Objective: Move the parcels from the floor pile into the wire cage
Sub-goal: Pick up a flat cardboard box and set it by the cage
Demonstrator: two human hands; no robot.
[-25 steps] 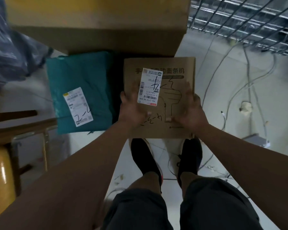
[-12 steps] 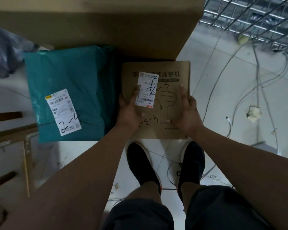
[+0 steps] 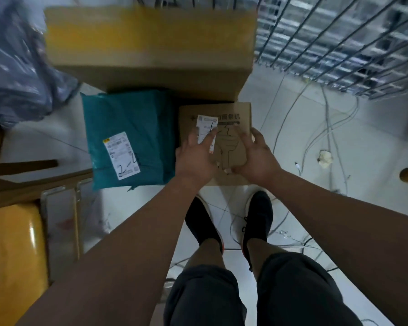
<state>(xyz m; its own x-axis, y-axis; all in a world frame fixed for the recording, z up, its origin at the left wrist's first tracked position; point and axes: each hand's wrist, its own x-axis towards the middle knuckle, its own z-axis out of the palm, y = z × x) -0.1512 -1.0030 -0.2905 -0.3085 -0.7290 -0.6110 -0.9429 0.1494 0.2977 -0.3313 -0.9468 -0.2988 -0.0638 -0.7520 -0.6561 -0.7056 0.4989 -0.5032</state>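
A small brown box (image 3: 243, 114), printed with characters ending 面条机 and bearing a white label (image 3: 204, 124), sits in the floor pile beside a teal parcel (image 3: 130, 123) marked "2-4", outside the wire cage (image 3: 339, 43). The left grip (image 3: 196, 158) lies straight-fingered across that label, which it flanked half a second ago. The right grip (image 3: 257, 158) curls round the box's right edge.
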